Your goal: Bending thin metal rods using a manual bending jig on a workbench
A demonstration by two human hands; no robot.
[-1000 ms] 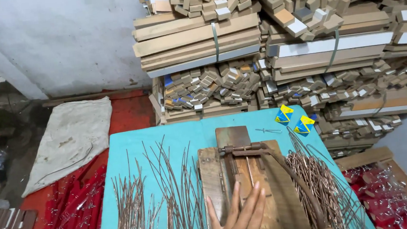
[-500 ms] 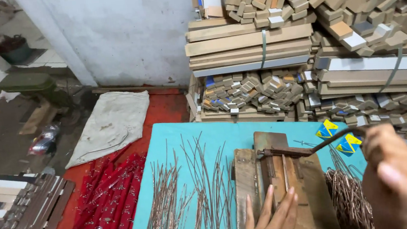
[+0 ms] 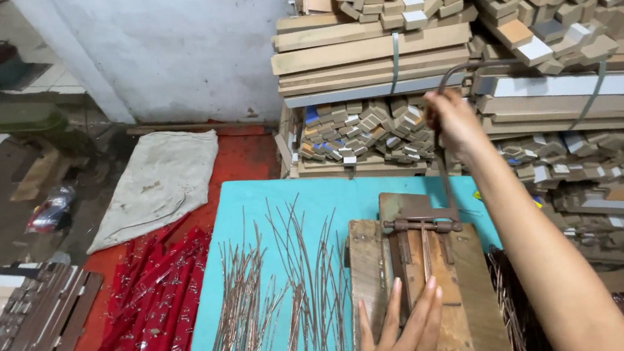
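Currently: your right hand (image 3: 451, 119) fingers wrapped round raised bent metal lever (image 3: 444, 175); left hand (image 3: 408, 333) fingers spread flat on wooden bending jig (image 3: 417, 264), mid turquoise desk (image 3: 254, 203). Thin copper rods (image 3: 292, 290) just left. Judged: lever stroke; needs steady downward pull.

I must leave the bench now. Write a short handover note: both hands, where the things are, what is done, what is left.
Right hand: gripping the raised metal lever, arm lifted.
Left hand: flat on the wooden jig, fingers spread near its slot.
Straight wires lie spread on the blue table, left of the jig.
Bent wires are piled right of the jig.
Done: a pile already bent.
Left: many straight wires.
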